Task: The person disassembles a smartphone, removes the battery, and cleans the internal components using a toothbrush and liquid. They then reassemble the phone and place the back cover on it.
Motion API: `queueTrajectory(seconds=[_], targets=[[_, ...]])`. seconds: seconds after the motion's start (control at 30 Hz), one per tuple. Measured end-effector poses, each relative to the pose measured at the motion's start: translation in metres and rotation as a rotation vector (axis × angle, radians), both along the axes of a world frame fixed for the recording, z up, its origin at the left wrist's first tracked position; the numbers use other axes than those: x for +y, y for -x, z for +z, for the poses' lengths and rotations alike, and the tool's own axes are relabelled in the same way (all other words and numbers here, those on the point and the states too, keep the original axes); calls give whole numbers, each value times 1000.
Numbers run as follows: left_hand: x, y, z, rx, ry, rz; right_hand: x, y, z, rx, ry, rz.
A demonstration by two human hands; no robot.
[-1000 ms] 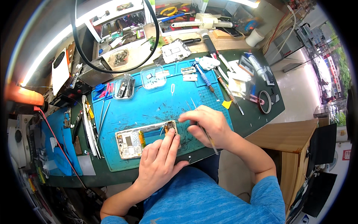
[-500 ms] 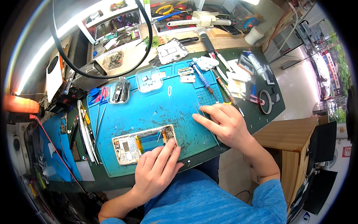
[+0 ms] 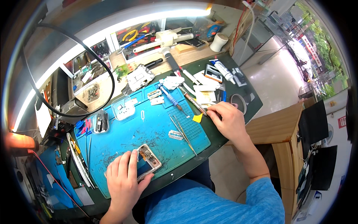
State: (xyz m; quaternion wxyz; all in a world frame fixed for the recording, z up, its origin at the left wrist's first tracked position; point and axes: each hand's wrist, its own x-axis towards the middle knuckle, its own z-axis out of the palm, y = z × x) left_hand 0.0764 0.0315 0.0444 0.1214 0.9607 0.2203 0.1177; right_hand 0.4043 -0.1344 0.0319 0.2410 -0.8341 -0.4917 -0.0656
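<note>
My left hand (image 3: 123, 178) rests with extended fingers over an opened white-and-silver phone frame (image 3: 152, 156), hiding much of its left part. My right hand (image 3: 228, 121) has its fingertips closed on the end of a slim copper-and-silver pen-like tool (image 3: 197, 106) at the mat's right side. Between my hands, thin metal tweezers (image 3: 186, 140) lie on the blue mat (image 3: 108, 145) beside a razor blade (image 3: 172, 134). A small yellow piece (image 3: 197, 118) sits just left of my right hand.
Behind are clear containers (image 3: 123, 109), a blue screwdriver (image 3: 169, 98), white papers (image 3: 205, 95), a tube (image 3: 222, 70) and a tape roll (image 3: 238, 101). A black cable loop (image 3: 111, 76) hangs at upper left, near an orange lamp (image 3: 20, 141). A wooden cabinet (image 3: 272, 128) stands right.
My right hand let go of the tweezers, now lying on the mat, and moved right to the pen-like tool. My left hand moved slightly left. The view has shifted.
</note>
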Motion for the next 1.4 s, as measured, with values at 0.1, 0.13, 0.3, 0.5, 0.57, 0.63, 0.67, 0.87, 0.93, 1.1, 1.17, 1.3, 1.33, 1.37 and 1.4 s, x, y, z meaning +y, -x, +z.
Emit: queueTrajectory(seconds=[0.1,0.13,0.3,0.5,0.57,0.63,0.67,0.87,0.93,1.1,1.17,1.3,1.33,1.37,1.4], targets=[[-20,-2,-2,4,-22,193,13,-8,9,-12,-47,-144],[-24,-7,-3,13,-45,197,19,-11,12,-21,-79,-89],[-33,-7,9,-21,-162,185,78,-21,5,-161,15,69],[-31,59,-1,-242,88,52,97,-29,0,-178,188,-40],[-35,94,-15,-266,157,109,97,-19,-1,-215,91,-9],[-30,117,-27,-429,-12,256,103,-4,13,-207,57,-22],[-26,126,-25,-507,-90,314,102,3,19,-186,71,-41],[0,230,-25,-430,-244,901,126,120,36,20,-44,441],[14,264,-29,-905,-70,975,149,198,39,150,49,604],[63,340,-26,-814,-356,1183,246,303,16,66,179,559],[81,375,-44,-768,-238,1139,284,316,0,73,327,479],[100,379,-52,-599,-147,1032,305,307,-6,163,362,407],[103,379,-52,-608,-88,1014,301,309,4,169,395,399],[108,381,-57,-693,-68,965,301,314,6,165,388,375],[110,384,-57,-688,-29,980,299,319,9,158,379,377]])
